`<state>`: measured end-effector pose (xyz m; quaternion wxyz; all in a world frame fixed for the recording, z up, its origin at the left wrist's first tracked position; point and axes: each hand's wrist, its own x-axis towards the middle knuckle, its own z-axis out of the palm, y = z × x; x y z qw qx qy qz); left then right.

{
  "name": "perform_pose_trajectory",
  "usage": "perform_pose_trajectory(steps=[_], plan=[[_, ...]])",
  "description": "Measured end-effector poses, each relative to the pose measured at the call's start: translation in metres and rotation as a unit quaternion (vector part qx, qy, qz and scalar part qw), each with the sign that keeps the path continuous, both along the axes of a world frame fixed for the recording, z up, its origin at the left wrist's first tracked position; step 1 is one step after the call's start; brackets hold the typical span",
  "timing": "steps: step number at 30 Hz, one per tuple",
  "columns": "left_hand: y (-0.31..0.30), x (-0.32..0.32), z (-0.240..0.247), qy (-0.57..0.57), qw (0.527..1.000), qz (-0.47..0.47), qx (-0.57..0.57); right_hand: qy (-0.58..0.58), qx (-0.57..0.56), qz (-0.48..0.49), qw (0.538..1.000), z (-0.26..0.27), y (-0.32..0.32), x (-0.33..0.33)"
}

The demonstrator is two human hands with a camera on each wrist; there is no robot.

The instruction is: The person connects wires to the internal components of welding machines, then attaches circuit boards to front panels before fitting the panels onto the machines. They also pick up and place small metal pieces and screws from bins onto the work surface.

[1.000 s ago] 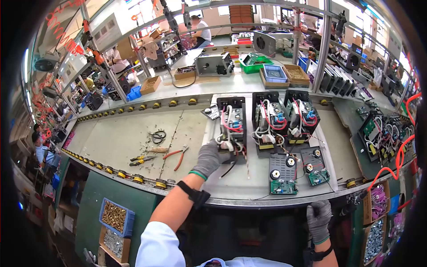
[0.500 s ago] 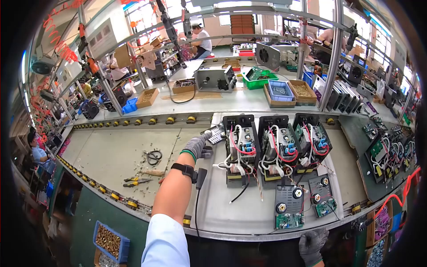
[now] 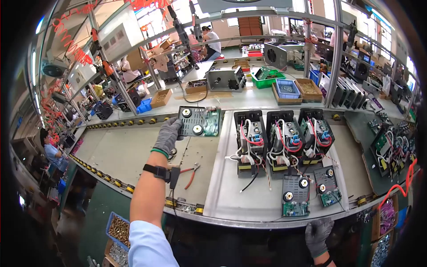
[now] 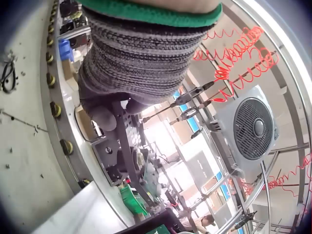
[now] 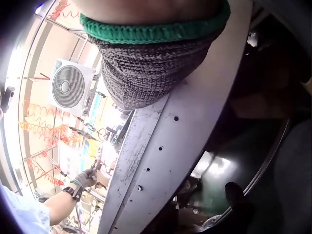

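My left hand (image 3: 167, 137), in a grey knit glove, grips the left edge of a dark slotted panel (image 3: 191, 126). This panel carries two round brass-and-white terminals and a green circuit board. It is raised over the far side of the conveyor, left of three black electronic units (image 3: 250, 147) with white and red wires. My gloved right hand (image 3: 319, 234) lies at the bench's front edge, fingers loosely curled, holding nothing visible. Nearest it are two similar panels (image 3: 296, 189) lying on the pale board. The left wrist view shows the held panel edge-on (image 4: 127, 146) beneath the glove.
Red-handled pliers (image 3: 192, 175) lie on the conveyor bed left of the pale board (image 3: 227, 200). More wired units (image 3: 391, 147) sit on a green surface at right. Bins of screws (image 3: 119, 229) stand at lower left. Metal posts (image 3: 336, 58) rise along the far shelf (image 3: 240, 100).
My left hand went from the nearest black unit to the slotted panel beside it, took hold and lifted it up and left. My right hand stayed by the front edge.
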<state>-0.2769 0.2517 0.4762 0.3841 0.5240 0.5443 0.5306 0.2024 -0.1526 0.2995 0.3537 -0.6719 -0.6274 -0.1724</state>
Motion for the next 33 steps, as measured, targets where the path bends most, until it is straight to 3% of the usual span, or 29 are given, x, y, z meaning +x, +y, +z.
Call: perform_pose_trajectory(steps=[3,5,6,8,10,14,19,23,24,26,28,31,33], plan=[[-0.050,-0.012,0.026,0.043,0.995,-0.093,-0.017,-0.006,0.029,0.011,0.999,0.001,0.000,0.001],[-0.093,0.005,0.028,0.028,0.987,-0.151,-0.055,0.003,-0.011,0.020,1.000,0.008,-0.003,0.000],[-0.111,0.011,0.032,0.109,0.973,-0.181,-0.093,0.017,0.006,0.029,0.999,0.011,-0.002,-0.002],[-0.127,0.028,0.000,0.052,0.955,-0.263,-0.130,0.007,0.028,0.042,0.999,0.007,0.001,0.002],[-0.139,0.050,-0.021,0.142,0.925,-0.329,-0.129,0.012,0.028,0.040,0.999,0.006,0.001,0.002],[-0.129,0.088,-0.074,0.183,0.888,-0.387,-0.165,0.005,0.025,0.039,0.999,0.008,0.001,0.003],[-0.117,0.122,-0.095,0.214,0.874,-0.396,-0.183,0.005,0.031,0.045,0.998,0.018,0.003,0.001],[-0.126,0.139,-0.096,0.216,0.909,-0.309,-0.180,0.002,0.032,0.045,0.998,0.015,0.005,0.002],[-0.128,0.141,-0.097,0.197,0.925,-0.282,-0.160,0.006,0.027,0.050,0.998,0.015,0.005,0.001],[-0.139,0.131,-0.096,0.382,0.908,-0.172,-0.020,0.014,0.014,0.045,0.999,0.017,0.004,0.001],[-0.148,0.117,-0.099,0.368,0.920,-0.134,0.022,0.023,0.016,0.052,0.998,0.012,0.003,0.002],[-0.204,0.100,-0.079,0.367,0.919,-0.140,0.035,0.024,0.019,0.057,0.998,0.009,0.004,0.004],[-0.243,0.098,-0.069,0.380,0.905,-0.162,0.104,0.014,0.036,0.060,0.997,0.010,0.004,0.005]])
